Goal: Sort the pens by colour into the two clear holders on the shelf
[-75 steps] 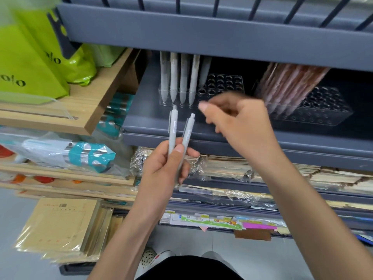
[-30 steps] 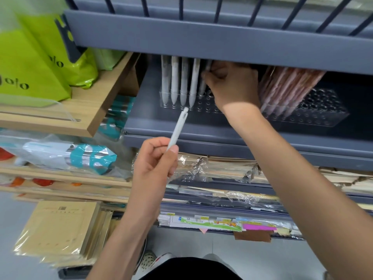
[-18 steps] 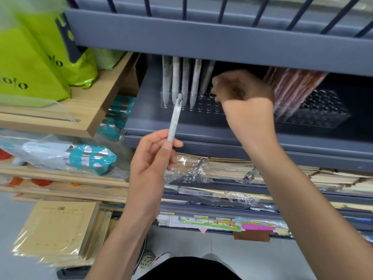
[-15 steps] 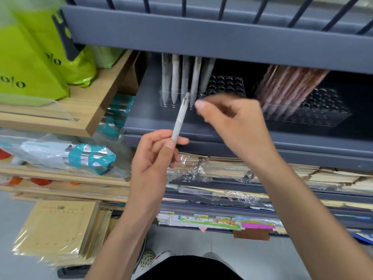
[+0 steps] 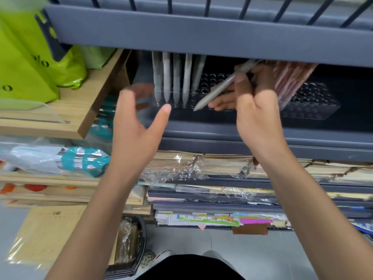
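Grey pen (image 5: 218, 88) now pinched in right hand (image 5: 256, 110), tip toward eight o'clock over left clear holder (image 5: 210, 81); left hand (image 5: 139, 128) freed, fingers spread. Slotting likely next.

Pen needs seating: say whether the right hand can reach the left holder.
Probably yes: the right hand holds the pen tip at the holder's front edge, free holes open; the shelf above crowds it.

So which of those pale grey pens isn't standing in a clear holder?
The pale grey pen pinched in the right hand, slanting tip-down; the five other grey pens stand in the clear plastic holder.
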Action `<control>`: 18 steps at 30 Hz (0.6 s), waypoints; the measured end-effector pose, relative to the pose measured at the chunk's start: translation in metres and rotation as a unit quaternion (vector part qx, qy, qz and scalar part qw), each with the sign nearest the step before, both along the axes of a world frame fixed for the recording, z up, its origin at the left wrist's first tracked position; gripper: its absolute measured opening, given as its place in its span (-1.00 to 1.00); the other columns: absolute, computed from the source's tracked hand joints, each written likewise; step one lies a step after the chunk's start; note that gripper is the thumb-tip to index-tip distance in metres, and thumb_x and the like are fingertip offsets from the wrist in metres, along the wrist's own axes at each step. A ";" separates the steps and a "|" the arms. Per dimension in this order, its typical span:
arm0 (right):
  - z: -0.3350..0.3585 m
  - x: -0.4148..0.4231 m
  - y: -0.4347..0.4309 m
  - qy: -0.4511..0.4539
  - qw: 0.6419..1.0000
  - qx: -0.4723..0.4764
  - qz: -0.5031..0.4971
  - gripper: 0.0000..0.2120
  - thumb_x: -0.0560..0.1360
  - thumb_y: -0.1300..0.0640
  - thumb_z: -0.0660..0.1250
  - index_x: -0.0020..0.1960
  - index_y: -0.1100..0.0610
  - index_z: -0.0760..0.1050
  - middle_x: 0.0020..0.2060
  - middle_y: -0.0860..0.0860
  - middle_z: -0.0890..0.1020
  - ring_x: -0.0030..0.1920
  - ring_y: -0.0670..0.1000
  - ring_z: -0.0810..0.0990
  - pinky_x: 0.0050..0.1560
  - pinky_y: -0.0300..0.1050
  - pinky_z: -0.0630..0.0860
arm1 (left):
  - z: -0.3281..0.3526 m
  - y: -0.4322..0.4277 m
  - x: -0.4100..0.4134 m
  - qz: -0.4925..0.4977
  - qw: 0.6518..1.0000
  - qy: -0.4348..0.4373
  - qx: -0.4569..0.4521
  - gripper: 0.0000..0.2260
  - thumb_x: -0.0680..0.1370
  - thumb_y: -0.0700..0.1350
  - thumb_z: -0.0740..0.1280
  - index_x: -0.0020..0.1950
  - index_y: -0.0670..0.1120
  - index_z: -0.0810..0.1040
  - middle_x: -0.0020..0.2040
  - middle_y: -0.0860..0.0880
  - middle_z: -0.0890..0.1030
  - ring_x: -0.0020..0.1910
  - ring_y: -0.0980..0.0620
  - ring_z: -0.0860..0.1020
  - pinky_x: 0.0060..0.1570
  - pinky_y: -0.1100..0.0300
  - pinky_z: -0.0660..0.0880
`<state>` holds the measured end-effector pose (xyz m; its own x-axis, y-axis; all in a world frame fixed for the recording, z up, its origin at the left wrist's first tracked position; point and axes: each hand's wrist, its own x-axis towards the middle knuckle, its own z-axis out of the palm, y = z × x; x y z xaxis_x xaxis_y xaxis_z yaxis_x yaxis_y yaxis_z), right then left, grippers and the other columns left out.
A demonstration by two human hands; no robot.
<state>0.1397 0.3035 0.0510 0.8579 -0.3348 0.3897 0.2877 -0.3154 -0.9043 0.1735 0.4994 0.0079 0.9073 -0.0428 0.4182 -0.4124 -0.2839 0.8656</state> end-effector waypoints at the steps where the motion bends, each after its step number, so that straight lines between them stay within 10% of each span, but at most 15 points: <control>1: -0.002 0.002 -0.001 -0.007 1.000 -0.010 -0.013 -0.88 0.63 0.23 0.04 0.14 0.17 0.27 -0.24 0.03 0.62 -0.26 0.08 0.70 -0.20 0.04 0.65 | 0.002 -0.001 0.012 -0.002 1.000 0.015 0.017 -0.60 0.52 0.03 0.45 0.29 0.02 0.41 0.25 0.01 0.53 0.26 0.09 0.52 0.32 0.03 0.47; 8: -0.003 0.019 0.010 -0.053 0.995 -0.026 -0.076 -0.89 0.62 0.20 0.18 0.05 0.04 0.26 -0.15 0.01 0.59 -0.20 0.04 0.67 -0.06 0.04 0.62 | 0.004 -0.007 0.059 -0.068 0.994 0.054 0.059 -0.47 0.44 -0.01 0.50 0.38 -0.04 0.46 0.17 0.15 0.62 0.12 0.29 0.59 0.23 0.34 0.47; 18: -0.001 0.045 0.028 0.054 0.964 -0.211 -0.152 -0.75 0.59 0.05 0.26 0.16 0.20 0.44 -0.12 0.03 0.65 -0.11 0.12 0.63 -0.07 0.01 0.53 | 0.000 0.002 0.065 -0.086 0.992 0.072 0.052 -0.57 0.54 -0.11 0.43 0.41 -0.11 0.53 0.21 -0.04 0.67 0.23 0.08 0.61 0.34 0.04 0.48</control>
